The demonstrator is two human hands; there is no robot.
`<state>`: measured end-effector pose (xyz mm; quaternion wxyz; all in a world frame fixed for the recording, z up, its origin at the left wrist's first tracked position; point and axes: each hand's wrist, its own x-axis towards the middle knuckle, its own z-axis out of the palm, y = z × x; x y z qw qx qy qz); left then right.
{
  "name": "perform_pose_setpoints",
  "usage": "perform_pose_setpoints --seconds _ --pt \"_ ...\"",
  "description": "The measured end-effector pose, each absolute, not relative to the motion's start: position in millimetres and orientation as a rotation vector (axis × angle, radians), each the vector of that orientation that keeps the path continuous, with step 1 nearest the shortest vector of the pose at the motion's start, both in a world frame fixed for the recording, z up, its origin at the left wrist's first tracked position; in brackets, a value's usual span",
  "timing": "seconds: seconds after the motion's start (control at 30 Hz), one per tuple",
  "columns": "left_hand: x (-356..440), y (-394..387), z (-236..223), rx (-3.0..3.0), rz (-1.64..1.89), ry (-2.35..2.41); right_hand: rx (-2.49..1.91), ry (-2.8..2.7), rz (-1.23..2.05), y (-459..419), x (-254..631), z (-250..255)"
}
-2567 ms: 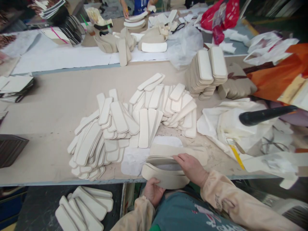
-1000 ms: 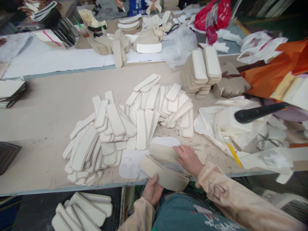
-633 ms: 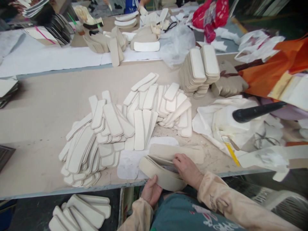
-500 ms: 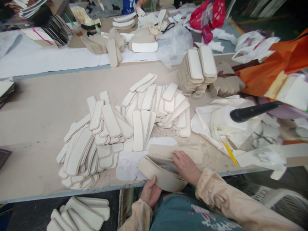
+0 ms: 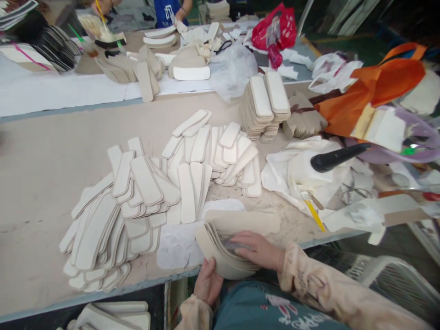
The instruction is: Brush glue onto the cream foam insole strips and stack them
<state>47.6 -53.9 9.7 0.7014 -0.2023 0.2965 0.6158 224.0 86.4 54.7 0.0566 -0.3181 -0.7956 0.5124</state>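
My left hand [image 5: 208, 282] grips the lower left edge of a stack of curved beige strips [image 5: 220, 256], thumb on the outer face. The stack is bent, and its strips fan apart at the left end. My right hand [image 5: 259, 250] is closed over the stack's right part, fingers reaching inside the curve; they are a little blurred and the thumb is hidden. Just behind the stack, another beige strip [image 5: 254, 222] lies flat on the table. To the left, a large loose pile of white-faced strips [image 5: 147, 181] spreads out, with a white sheet [image 5: 178, 243] partly under it.
Two neat strip stacks [image 5: 266, 98] stand at the back. On the right are a white container with a black handle [image 5: 337, 158], a yellow-handled tool [image 5: 312, 213], an orange bag [image 5: 374, 87] and a purple basket [image 5: 422, 133]. A co-worker's hand [image 5: 180, 13] shows across the table.
The held stack has tipped more upright at its left end and its strips have spread. My right hand has shifted down inside the curve. The view has moved slightly right.
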Motion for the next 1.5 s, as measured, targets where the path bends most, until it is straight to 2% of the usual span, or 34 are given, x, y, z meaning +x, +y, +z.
perform_pose_setpoints --seconds 0.1,0.17,0.63,0.83,1.0,1.23,1.5 --pt "46.7 -55.9 7.8 -0.476 1.366 0.619 -1.245 -2.566 0.963 103.3 239.1 40.7" --pt "45.5 -57.3 6.1 -0.498 1.358 0.592 -1.296 -2.644 0.785 111.1 245.7 32.1" --pt "43.1 -64.4 -1.0 -0.559 1.320 0.555 -1.133 -2.672 0.544 110.1 252.5 23.9" --pt "43.7 -61.4 0.5 -0.560 1.316 0.551 -1.116 -2.681 0.551 115.8 250.5 22.0" --pt "41.6 -63.1 0.2 -0.543 1.318 0.534 -1.362 -2.664 0.676 112.8 248.0 30.2" --pt "41.2 -66.8 -7.1 -0.490 1.304 0.476 -1.600 -2.547 0.636 110.0 244.7 27.4" --pt "43.5 -73.2 -11.0 -0.355 1.327 0.498 -1.277 -2.607 0.833 89.7 247.9 46.0"
